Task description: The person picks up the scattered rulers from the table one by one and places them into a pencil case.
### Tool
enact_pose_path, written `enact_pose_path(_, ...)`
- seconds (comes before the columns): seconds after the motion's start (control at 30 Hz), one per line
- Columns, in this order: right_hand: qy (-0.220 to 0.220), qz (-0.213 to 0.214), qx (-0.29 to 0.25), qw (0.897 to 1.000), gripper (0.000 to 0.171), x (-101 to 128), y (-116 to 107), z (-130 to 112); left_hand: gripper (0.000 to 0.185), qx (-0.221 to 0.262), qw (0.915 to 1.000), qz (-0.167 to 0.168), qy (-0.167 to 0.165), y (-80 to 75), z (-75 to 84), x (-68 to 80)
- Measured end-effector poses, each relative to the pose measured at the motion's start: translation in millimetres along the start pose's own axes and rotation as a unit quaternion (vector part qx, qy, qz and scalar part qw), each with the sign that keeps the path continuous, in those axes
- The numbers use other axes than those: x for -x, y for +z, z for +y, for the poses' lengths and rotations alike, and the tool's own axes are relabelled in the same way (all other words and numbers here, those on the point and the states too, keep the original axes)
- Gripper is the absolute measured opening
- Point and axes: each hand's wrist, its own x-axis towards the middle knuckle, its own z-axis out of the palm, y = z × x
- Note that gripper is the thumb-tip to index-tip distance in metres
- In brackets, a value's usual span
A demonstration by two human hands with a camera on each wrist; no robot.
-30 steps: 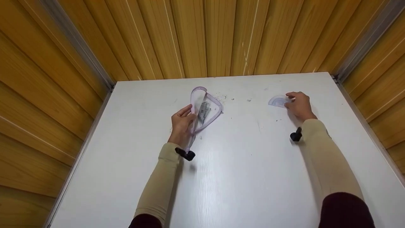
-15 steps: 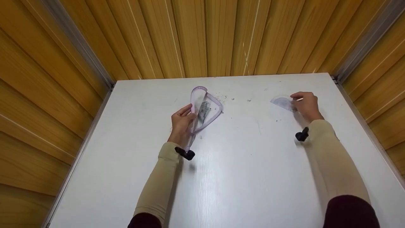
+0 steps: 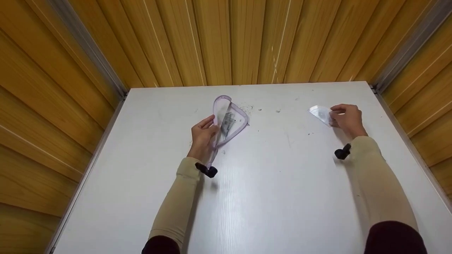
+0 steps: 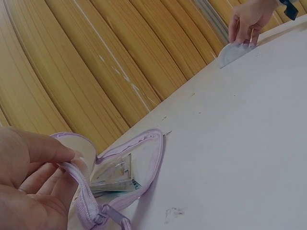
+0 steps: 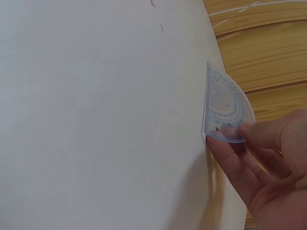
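Your right hand (image 3: 348, 118) pinches the clear protractor (image 3: 320, 113) by its curved edge, tilted up with its straight edge on the white bench (image 3: 268, 183) near the far right. Well apart from it, your left hand (image 3: 202, 137) grips the zipper rim of the lilac pouch (image 3: 231, 121), holding its mouth open (some clear rulers seem to lie inside). The pick-up looks in hand; next, I judge, lift the protractor clear and carry it leftward to the pouch mouth, edge first.
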Motion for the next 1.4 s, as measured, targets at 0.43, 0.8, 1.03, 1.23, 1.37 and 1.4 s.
enact_pose_path(0.43, 0.007, -0.007, 0.019, 1.000, 0.040, 8.8, -12.3, -5.8, 0.047, 0.004, 1.0000, 0.007, -0.004, 1.1, -1.9, -0.2)
enact_pose_path(0.8, -0.037, 0.001, -0.013, 0.999, 0.039, 13.2, -22.2, -20.8, 0.048, 0.006, 0.9999, -0.007, 0.007, 0.4, 4.3, 0.7)
enact_pose_path(1.03, -0.039, 0.011, -0.039, 0.998, 0.041, 13.5, -17.3, -30.5, 0.048, 0.012, 0.9999, -0.005, 0.002, -0.6, 5.0, -0.9)
enact_pose_path(1.23, -0.024, 0.011, -0.064, 0.998, 0.043, 10.0, -6.8, -40.2, 0.049, 0.023, 0.9997, -0.005, -0.002, -0.1, 4.4, -1.9)
enact_pose_path(1.37, -0.005, 0.006, -0.062, 0.998, 0.044, 7.1, 1.7, -47.0, 0.049, 0.012, 0.9999, -0.004, -0.005, -1.0, 3.7, -1.5)
enact_pose_path(1.4, -0.003, 0.004, -0.064, 0.998, 0.045, 6.4, 4.2, -48.6, 0.049, 0.011, 0.9999, -0.003, -0.005, -1.5, 3.5, -1.2)
